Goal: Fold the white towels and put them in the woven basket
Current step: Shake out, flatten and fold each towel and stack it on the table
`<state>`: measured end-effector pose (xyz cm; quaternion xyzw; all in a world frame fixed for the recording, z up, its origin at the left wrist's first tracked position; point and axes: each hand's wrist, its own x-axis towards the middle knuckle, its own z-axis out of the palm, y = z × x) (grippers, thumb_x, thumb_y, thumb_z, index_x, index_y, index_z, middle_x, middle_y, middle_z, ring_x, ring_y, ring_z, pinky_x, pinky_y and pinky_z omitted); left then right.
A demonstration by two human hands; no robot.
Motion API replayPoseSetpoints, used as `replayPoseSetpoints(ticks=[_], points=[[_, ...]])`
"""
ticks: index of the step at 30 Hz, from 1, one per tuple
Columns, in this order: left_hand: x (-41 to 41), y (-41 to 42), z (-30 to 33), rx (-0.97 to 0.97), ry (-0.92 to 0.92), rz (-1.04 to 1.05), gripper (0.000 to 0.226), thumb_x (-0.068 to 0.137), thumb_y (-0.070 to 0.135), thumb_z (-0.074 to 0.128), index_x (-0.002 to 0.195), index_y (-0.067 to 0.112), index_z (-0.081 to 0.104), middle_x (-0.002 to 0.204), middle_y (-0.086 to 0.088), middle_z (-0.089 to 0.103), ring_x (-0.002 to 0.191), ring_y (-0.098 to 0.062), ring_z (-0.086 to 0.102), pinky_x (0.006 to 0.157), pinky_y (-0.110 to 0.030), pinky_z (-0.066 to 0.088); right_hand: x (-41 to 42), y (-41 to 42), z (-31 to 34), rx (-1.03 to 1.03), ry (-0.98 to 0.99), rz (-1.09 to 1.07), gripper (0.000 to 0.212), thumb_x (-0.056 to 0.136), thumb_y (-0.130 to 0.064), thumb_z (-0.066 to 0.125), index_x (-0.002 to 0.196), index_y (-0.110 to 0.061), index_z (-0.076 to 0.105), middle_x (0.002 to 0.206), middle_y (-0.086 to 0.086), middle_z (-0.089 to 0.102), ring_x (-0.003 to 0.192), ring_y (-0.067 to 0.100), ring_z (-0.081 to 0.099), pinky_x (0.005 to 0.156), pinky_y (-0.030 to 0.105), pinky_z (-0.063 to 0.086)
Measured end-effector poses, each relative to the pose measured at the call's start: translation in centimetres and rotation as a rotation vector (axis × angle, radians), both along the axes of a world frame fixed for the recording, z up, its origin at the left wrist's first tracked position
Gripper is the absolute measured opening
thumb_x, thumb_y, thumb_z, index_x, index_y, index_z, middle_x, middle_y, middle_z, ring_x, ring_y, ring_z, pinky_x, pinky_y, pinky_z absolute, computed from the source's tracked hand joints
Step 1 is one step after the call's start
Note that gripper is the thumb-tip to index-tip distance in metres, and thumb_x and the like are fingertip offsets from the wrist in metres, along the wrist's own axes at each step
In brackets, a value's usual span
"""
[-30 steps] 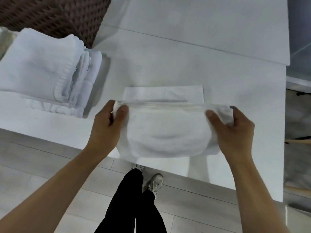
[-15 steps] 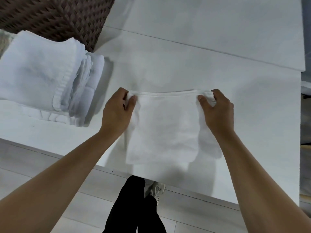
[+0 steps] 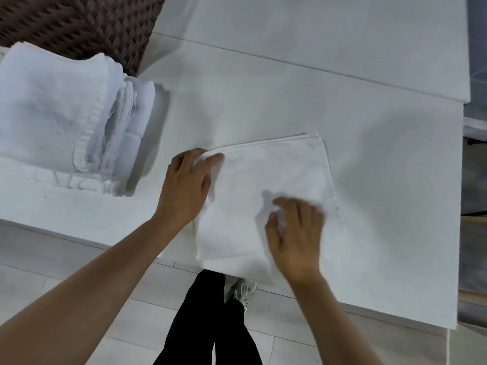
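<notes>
Two of your hands are on one folded white towel [image 3: 271, 196], which lies flat on the white desk [image 3: 382, 206] with its near edge at the desk's front lip. Your left hand [image 3: 185, 191] sits at the towel's far-left corner: the thumb lies on top of the cloth and the other fingers [image 3: 210, 160] curl around the corner, so they are pinching that corner. Your right hand [image 3: 295, 238] rests on the towel's near-right part, palm down; its fingers [image 3: 300, 206] are blurred, a small bunch of cloth shows beside the thumb, and you cannot tell from this view whether they press flat or gather the fabric. Past your right fingertips the towel's far edge shows several stacked layers, running toward the far-right corner.

Left of your left fingers, well apart from them, a pile of white towels [image 3: 60, 114] sits on the desk, layered edges facing the folded towel. Beyond that pile, farther from your left fingertips, stands the woven basket [image 3: 87, 25], dark brown, its wall just behind the pile and partly hidden by it. Only the basket's outer wall is in view, so its contents cannot be seen.

Below your wrists, past the desk's front lip, your dark trousers [image 3: 208, 325] and a pale shoe [image 3: 243, 289] stand on the pale floor [image 3: 79, 256].
</notes>
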<state>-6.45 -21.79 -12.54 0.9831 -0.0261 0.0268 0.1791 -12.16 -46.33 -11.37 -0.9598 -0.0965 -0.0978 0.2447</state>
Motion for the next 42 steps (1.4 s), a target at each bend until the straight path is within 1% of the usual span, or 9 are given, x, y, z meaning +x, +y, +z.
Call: replayPoseSetpoints(ticks=[7, 11, 18, 23, 27, 30, 33, 38, 42], points=[[-2.5, -0.3, 0.9, 0.013, 0.047, 0.107, 0.041, 0.097, 0.014, 0.056, 0.134, 0.032, 0.058, 0.125, -0.007, 0.051, 0.105, -0.035, 0.050, 0.095, -0.045, 0.045, -5.6, -2.0, -1.9, -0.109, 0.100, 0.287, 0.041, 0.099, -0.024, 0.056, 0.139, -0.019, 0.062, 0.143, 0.002, 0.058, 0.134, 0.025, 0.054, 0.117, 0.049, 0.032], [-6.2, -1.2, 0.9, 0.071, 0.043, 0.170, 0.039, 0.094, 0.022, 0.062, 0.132, 0.027, 0.058, 0.119, -0.010, 0.051, 0.098, -0.036, 0.053, 0.089, -0.046, 0.045, -3.8, -4.9, -1.8, -0.187, 0.071, 0.241, 0.043, 0.104, -0.024, 0.046, 0.146, -0.026, 0.056, 0.156, -0.004, 0.048, 0.146, 0.020, 0.041, 0.118, 0.060, 0.026], [-12.6, -3.3, 0.1, 0.080, -0.081, -0.040, 0.043, 0.097, 0.008, 0.051, 0.139, 0.015, 0.058, 0.155, -0.016, 0.040, 0.141, -0.038, 0.039, 0.112, -0.053, 0.036, -2.4, -6.3, -1.9, -0.204, 0.061, 0.236, 0.063, 0.095, 0.001, 0.055, 0.151, -0.027, 0.048, 0.161, 0.002, 0.040, 0.149, 0.026, 0.036, 0.120, 0.055, 0.026], [-14.9, -1.9, 0.2, -0.006, 0.116, -0.247, 0.064, 0.094, 0.047, 0.061, 0.150, 0.020, 0.045, 0.164, -0.005, 0.027, 0.152, -0.029, 0.022, 0.119, -0.052, 0.027, -3.1, -7.5, -1.0, -0.154, 0.250, 0.360, 0.071, 0.088, -0.025, 0.048, 0.157, -0.029, 0.036, 0.168, -0.001, 0.025, 0.156, 0.019, 0.020, 0.123, 0.053, 0.022], [-16.2, -0.4, 0.7, 0.095, 0.173, -0.343, 0.082, 0.076, 0.017, 0.063, 0.155, 0.022, 0.037, 0.165, -0.004, 0.024, 0.152, -0.028, 0.024, 0.118, -0.049, 0.032, -4.0, -8.6, -0.9, -0.200, 0.294, 0.447, 0.084, 0.085, -0.051, 0.062, 0.160, -0.032, 0.028, 0.170, -0.004, 0.017, 0.157, 0.016, 0.015, 0.124, 0.056, 0.018], [-16.6, -0.3, 1.2, -0.049, 0.132, -0.249, 0.067, 0.076, 0.010, 0.058, 0.142, 0.017, 0.054, 0.158, 0.002, 0.040, 0.145, -0.021, 0.038, 0.113, -0.043, 0.037, -4.6, -8.7, -1.1, -0.221, 0.265, 0.467, 0.095, 0.081, -0.065, 0.070, 0.160, -0.029, 0.030, 0.170, -0.001, 0.018, 0.157, 0.020, 0.017, 0.123, 0.059, 0.019], [-16.4, -1.0, 2.7, -0.204, 0.071, -0.107, 0.041, 0.081, 0.021, 0.061, 0.122, 0.017, 0.067, 0.130, 0.009, 0.065, 0.122, -0.010, 0.056, 0.104, -0.033, 0.042, -5.4, -8.6, -1.4, -0.182, 0.183, 0.459, 0.079, 0.088, -0.059, 0.068, 0.155, -0.025, 0.042, 0.166, 0.003, 0.029, 0.154, 0.024, 0.025, 0.120, 0.062, 0.023], [-15.3, -1.7, 6.0, -0.557, 0.283, 0.293, 0.011, 0.085, 0.025, 0.077, 0.089, 0.032, 0.071, 0.078, 0.013, 0.069, 0.074, -0.005, 0.061, 0.064, -0.020, 0.048, -6.4, -8.4, -1.1, 0.025, 0.119, 0.406, 0.050, 0.106, -0.045, 0.037, 0.134, -0.015, 0.066, 0.151, 0.001, 0.052, 0.148, 0.020, 0.039, 0.122, 0.054, 0.025], [-14.0, -2.3, 7.1, -0.962, 0.305, 0.491, 0.014, 0.079, 0.033, 0.082, 0.085, 0.023, 0.076, 0.079, 0.005, 0.076, 0.072, -0.006, 0.068, 0.060, -0.014, 0.049, -6.9, -7.5, -0.5, 0.214, 0.266, 0.191, 0.043, 0.104, -0.044, 0.042, 0.121, -0.013, 0.068, 0.117, -0.006, 0.069, 0.112, 0.010, 0.059, 0.099, 0.041, 0.047]])
